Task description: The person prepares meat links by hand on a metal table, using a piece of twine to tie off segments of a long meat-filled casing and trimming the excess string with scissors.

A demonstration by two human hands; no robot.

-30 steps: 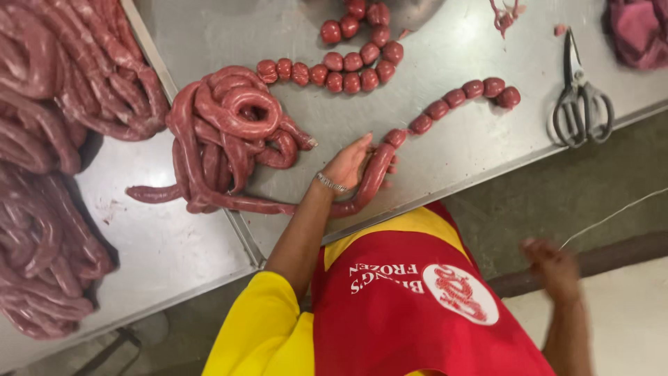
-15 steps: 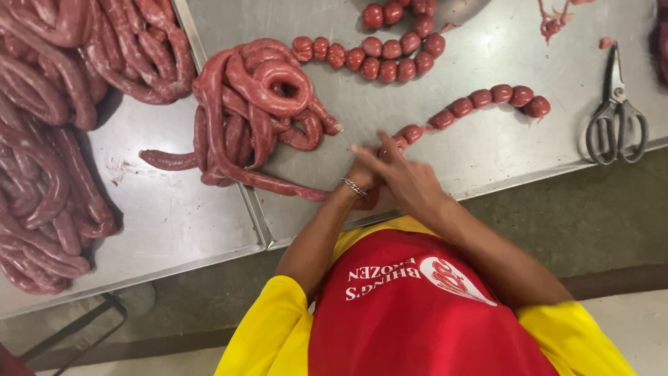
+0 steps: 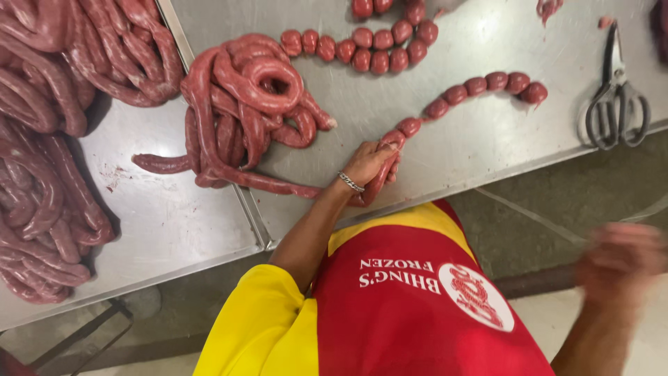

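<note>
- One head view, looking down: the left hand (image 3: 369,163) rests at the near edge of the steel table (image 3: 487,146), fingers curled around the sausage rope (image 3: 278,184) where the long unlinked length meets the first twisted link.
- One silver chain bracelet (image 3: 350,182) sits on that wrist, just behind the closed fingers.
- From the hand, the sausage rope runs left along the table edge and up into a coiled pile of unlinked sausage (image 3: 250,97), which lies across the seam between the two tables.
- To the other side of the hand, a chain of short round links (image 3: 480,87) curves up and to the right across bare steel.
- A second string of links (image 3: 379,49) lies folded back on itself further up, near the coiled pile and well apart from the hand.
- The right hand (image 3: 619,257) is off the table, low and to the right over the floor. It is smeared by motion blur, so I cannot tell whether it is spread or closed, or whether it holds anything.
- A pair of scissors (image 3: 616,104) lies at the table's right end, apart from both hands.
- Heaps of raw sausage (image 3: 42,195) cover the adjoining table (image 3: 174,216) on the left.
- A red apron (image 3: 417,306) over a yellow sleeve (image 3: 257,327) fills the bottom.
</note>
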